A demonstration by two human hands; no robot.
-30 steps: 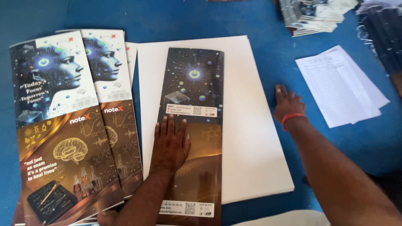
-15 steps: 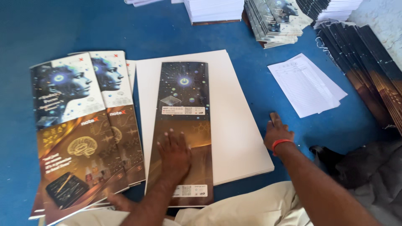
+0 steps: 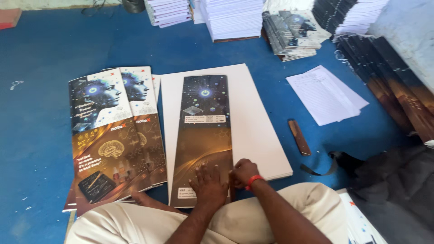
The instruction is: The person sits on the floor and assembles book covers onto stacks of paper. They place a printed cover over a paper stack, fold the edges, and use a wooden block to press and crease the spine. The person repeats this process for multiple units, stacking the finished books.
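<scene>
Head view: both hands, left hand (image 3: 209, 184) flat and right hand (image 3: 242, 172) curled, press the printed cover strip (image 3: 203, 135) onto the white sheet stack (image 3: 257, 131), gripping nothing; more covers (image 3: 113, 140) wait alongside.

The person is wearing light cream trousers (image 3: 271, 212), the cloth showing across both legs at the bottom of the view. Both forearms are showing bare, with no sleeves reaching them. The right hand (image 3: 243, 172) is wearing a thin red band (image 3: 253, 181) at the wrist; the left hand (image 3: 209, 186) is wearing nothing.
</scene>
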